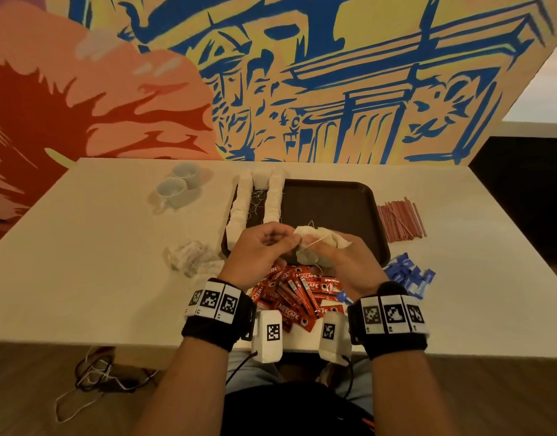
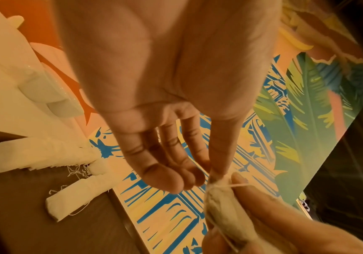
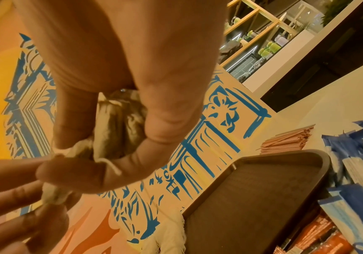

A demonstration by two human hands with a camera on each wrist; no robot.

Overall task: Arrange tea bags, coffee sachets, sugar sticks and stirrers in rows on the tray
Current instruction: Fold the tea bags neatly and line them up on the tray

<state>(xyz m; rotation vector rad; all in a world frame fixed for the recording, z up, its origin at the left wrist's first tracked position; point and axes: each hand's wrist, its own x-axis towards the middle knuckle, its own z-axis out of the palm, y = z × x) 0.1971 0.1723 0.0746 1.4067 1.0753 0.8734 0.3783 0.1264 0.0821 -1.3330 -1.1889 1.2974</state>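
Observation:
Over the near edge of the dark brown tray (image 1: 330, 199), my right hand (image 1: 330, 256) grips a bundle of white tea bags (image 1: 321, 237). My left hand (image 1: 289, 240) pinches the corner of one tea bag (image 2: 221, 202) at the bundle's end between thumb and forefinger, its string trailing. In the right wrist view, the right hand (image 3: 111, 154) curls round the bundle (image 3: 115, 130). Two long rows of tea bags (image 1: 242, 202) lie on the tray's left side, with a short stack between them at the far end.
Red coffee sachets (image 1: 299, 294) are heaped at the table's near edge under my wrists. Blue sugar sticks (image 1: 406, 272) and red stirrers (image 1: 399, 220) lie right of the tray. A loose pile of tea bags (image 1: 192, 256) and two cups (image 1: 176, 184) are on the left.

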